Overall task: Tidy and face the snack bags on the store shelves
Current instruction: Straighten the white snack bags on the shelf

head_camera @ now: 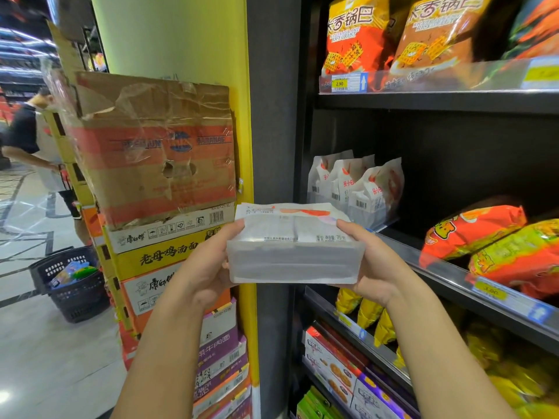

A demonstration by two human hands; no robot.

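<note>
The left hand (210,267) and right hand (375,267) each grip one end of a stack of white snack bags (293,255), thumbs on top, holding it level before the middle shelf (447,275), probably to square it before it joins the 3 upright matching bags (357,189).

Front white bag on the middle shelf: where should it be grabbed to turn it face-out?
Pinch the front white bag at its flat top seal, coming from the aisle and its right. It stands upright; the other white bags crowd its left, and its right is free. The left hand and right hand both hold the white pack stack.
</note>
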